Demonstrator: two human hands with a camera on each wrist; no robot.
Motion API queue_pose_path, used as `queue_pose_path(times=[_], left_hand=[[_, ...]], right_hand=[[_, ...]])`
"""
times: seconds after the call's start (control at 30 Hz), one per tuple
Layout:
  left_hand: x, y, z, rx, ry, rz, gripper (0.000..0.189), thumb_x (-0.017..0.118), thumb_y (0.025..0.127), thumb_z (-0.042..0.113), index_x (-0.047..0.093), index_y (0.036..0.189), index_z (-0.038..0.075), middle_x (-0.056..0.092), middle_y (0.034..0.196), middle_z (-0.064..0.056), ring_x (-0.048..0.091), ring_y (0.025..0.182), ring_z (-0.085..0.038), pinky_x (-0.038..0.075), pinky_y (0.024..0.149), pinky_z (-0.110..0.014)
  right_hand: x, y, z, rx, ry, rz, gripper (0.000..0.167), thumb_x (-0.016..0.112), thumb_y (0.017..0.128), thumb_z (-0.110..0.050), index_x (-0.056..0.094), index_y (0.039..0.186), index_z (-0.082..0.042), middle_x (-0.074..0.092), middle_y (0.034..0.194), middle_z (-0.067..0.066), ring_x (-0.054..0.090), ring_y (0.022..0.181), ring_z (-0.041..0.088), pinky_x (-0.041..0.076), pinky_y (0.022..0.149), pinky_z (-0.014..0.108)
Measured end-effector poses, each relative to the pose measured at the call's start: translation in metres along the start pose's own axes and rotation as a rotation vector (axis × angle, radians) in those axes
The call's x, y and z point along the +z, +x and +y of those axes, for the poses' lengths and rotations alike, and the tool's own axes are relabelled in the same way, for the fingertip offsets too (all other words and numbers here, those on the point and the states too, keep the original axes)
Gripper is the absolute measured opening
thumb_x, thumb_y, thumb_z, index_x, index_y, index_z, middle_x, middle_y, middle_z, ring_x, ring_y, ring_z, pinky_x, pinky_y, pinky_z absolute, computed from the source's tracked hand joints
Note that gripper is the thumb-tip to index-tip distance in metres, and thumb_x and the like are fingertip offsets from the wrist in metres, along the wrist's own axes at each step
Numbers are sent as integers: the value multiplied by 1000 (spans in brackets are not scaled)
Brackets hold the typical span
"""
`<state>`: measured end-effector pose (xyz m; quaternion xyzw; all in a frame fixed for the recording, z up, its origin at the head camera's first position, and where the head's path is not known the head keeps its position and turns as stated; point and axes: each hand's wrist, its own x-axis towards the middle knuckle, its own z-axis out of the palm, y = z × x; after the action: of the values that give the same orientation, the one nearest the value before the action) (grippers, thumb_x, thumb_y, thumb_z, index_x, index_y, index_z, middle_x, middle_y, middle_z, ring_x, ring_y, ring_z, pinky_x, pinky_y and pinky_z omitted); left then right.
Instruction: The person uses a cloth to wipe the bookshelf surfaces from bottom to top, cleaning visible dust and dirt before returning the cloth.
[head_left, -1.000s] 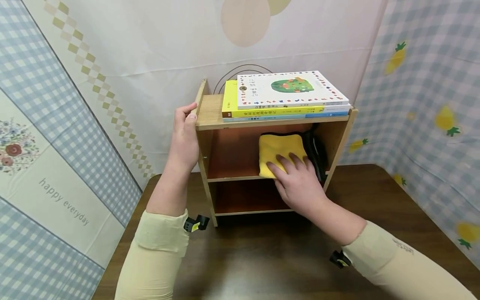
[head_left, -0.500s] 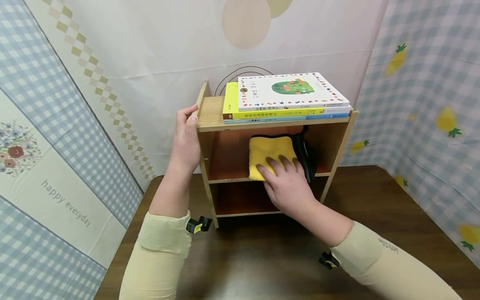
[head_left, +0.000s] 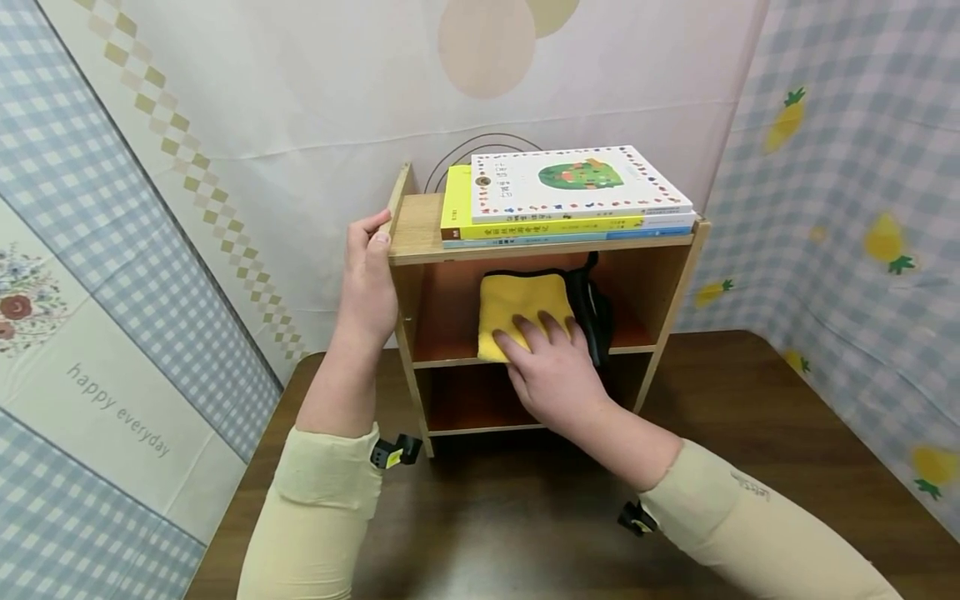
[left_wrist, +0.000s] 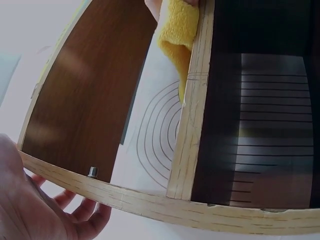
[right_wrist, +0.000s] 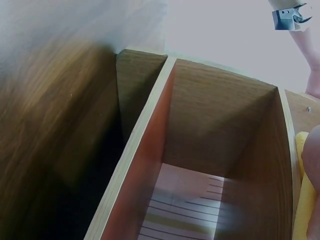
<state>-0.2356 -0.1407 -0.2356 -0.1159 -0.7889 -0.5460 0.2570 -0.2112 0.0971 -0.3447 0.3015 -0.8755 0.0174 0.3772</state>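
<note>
A small wooden shelf unit [head_left: 418, 223] stands on the table. My left hand [head_left: 367, 287] grips its left side panel near the top front corner; the left wrist view has several fingers along that panel's outer face. On the middle shelf lies a yellow cloth [head_left: 517, 302] with a black edge and a black part folded at its right. My right hand [head_left: 562, 375] presses on this cloth, its fingers spread over the front portion. In the right wrist view, only a strip of the yellow cloth [right_wrist: 303, 210] and part of the hand appear at the right edge.
A stack of books [head_left: 585, 179] lies on the top board, a white picture book uppermost. Below the cloth is a lower shelf [head_left: 480, 400]. The dark wooden table [head_left: 487, 525] extends in front, and patterned curtains [head_left: 847, 208] hang behind and at both sides.
My right hand and the yellow cloth have slid left along the middle shelf, away from the right side panel. The left hand keeps its hold on the shelf unit.
</note>
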Motion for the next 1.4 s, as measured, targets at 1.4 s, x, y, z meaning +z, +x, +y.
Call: queue_pose_path(times=[1.4], left_hand=[[4, -1, 0, 38, -41, 22, 51, 30, 101, 42, 39, 142, 14, 36, 151, -5, 38, 132, -18, 27, 109, -39]], right_hand=[[9, 31, -49, -19, 5, -33, 32, 57, 96, -30, 59, 128, -25, 58, 130, 10, 55, 116, 40, 42, 91, 65]])
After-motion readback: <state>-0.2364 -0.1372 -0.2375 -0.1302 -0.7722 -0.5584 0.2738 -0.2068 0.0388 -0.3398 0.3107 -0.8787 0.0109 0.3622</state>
